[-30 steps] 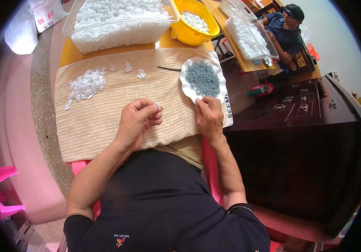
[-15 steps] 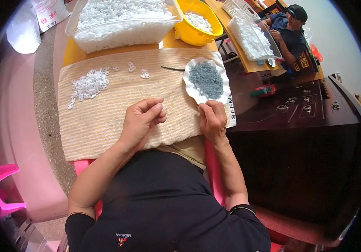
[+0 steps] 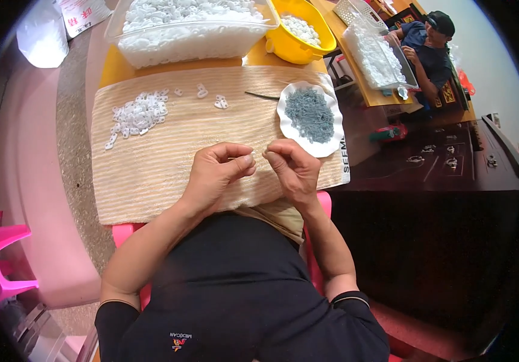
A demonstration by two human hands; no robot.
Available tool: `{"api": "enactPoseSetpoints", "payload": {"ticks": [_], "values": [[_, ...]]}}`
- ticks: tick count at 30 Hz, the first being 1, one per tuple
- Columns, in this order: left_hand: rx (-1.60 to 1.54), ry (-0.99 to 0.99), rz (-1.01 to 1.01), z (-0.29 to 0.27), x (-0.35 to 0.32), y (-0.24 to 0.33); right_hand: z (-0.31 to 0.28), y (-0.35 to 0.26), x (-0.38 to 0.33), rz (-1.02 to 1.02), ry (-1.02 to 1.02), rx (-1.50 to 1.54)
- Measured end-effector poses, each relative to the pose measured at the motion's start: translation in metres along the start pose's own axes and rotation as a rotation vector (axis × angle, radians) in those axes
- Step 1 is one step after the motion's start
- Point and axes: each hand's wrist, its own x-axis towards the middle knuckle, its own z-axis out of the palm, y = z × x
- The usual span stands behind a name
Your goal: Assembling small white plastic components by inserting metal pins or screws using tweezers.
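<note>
My left hand [image 3: 220, 172] is closed in a pinch over the striped cloth, with a bit of a small white plastic piece showing at its fingertips. Just to its right, my right hand [image 3: 295, 169] pinches too; what it holds is too small to make out. The fingertips of both hands nearly meet. Beyond my right hand lies a white wavy-rimmed plate [image 3: 327, 148] heaped with small grey-blue pieces [image 3: 310, 114]. A pile of small white plastic pieces [image 3: 139, 114] sits on the cloth at the left, and a few loose ones [image 3: 221, 102] lie to its right.
At the table's far side stand a clear bin [image 3: 193, 27] full of white pieces and a yellow basin [image 3: 295, 51]. A thin dark stick [image 3: 262, 95] touches the plate. To the right is a dark cabinet [image 3: 428, 157]; beyond it a person [image 3: 425, 54] sits at another table.
My right hand has left the plate's near edge and come left to my left hand, fingers pinched. The whole view has shifted slightly to the right.
</note>
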Motion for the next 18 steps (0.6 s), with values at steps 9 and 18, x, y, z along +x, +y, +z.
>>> {"api": "enactPoseSetpoints", "payload": {"ticks": [9, 18], "values": [[0.003, -0.042, 0.027, -0.002, 0.001, -0.002, 0.019, 0.009, 0.0, -0.179, 0.034, -0.044], [-0.016, -0.024, 0.02, -0.004, 0.002, -0.002, 0.022, 0.007, -0.004, 0.076, 0.047, 0.152]]}}
